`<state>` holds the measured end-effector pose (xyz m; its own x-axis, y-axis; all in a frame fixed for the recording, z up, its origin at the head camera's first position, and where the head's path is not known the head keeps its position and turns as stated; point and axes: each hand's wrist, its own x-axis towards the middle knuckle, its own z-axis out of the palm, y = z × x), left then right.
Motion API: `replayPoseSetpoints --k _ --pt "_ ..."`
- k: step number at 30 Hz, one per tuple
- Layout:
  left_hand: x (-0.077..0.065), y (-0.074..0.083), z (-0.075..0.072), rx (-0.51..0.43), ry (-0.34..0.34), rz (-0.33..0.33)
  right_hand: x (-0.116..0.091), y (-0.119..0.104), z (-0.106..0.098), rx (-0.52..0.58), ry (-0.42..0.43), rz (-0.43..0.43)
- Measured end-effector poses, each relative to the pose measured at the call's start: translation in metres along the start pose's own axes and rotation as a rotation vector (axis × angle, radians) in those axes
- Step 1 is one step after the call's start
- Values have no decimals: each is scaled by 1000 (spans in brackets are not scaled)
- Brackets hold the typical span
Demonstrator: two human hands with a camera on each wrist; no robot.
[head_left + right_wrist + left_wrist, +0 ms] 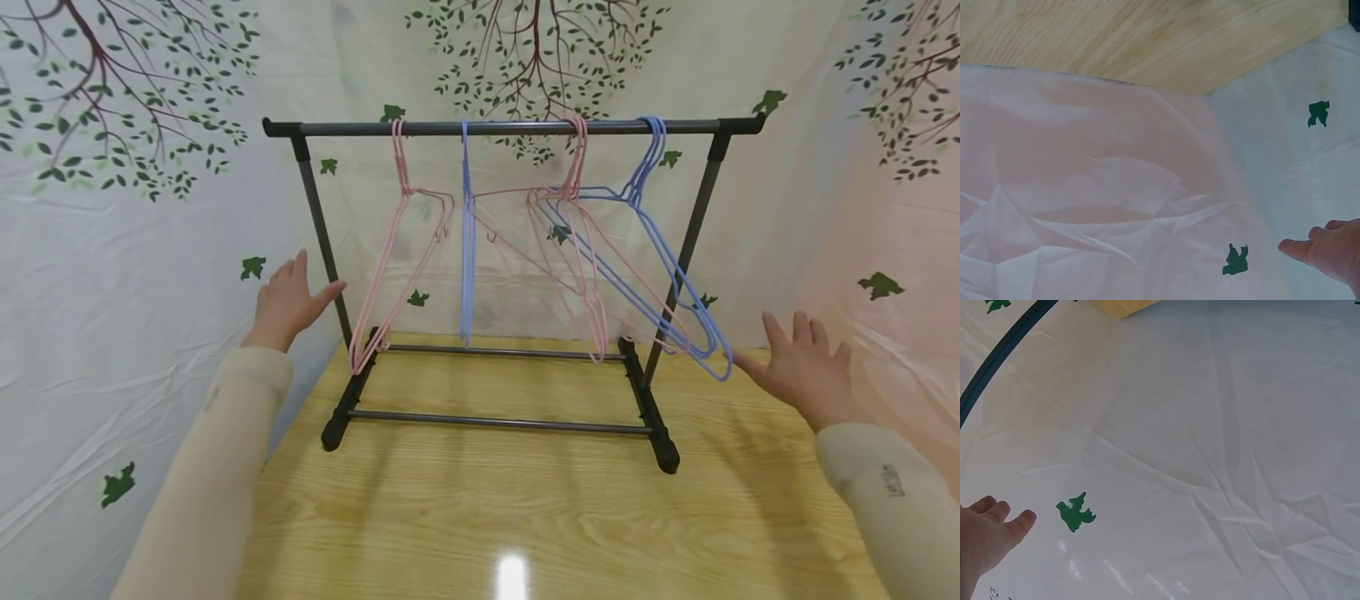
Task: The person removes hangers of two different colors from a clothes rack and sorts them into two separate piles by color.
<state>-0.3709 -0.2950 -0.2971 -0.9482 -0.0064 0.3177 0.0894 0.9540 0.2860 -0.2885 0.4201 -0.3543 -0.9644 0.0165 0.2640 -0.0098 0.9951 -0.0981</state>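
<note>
A black garment rack stands on the table with wire hangers hooked over its top bar. Pink hangers hang toward the left, and blue hangers beside them are seen edge-on. Further right are more pink hangers, then blue hangers that overlap them. My left hand is raised by the rack's left post, fingers spread, holding nothing. My right hand is spread and holds nothing; its thumb lies at the lower corner of a blue hanger, and I cannot tell if they touch.
The rack's feet and lower bars rest on a wood-grain table. Pale cloth printed with branches and green leaves surrounds the table at the back and sides. In the left wrist view, a dark curved bar crosses the upper left corner.
</note>
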Motion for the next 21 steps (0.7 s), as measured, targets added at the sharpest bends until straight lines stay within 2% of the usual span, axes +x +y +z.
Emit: replayPoseSetpoints --k 13,21 --pt "16 19 -19 -226 -34 -17 16 -8 -24 21 60 -34" --pt "24 22 -17 -346 -13 -42 23 -18 -48 25 87 -46"
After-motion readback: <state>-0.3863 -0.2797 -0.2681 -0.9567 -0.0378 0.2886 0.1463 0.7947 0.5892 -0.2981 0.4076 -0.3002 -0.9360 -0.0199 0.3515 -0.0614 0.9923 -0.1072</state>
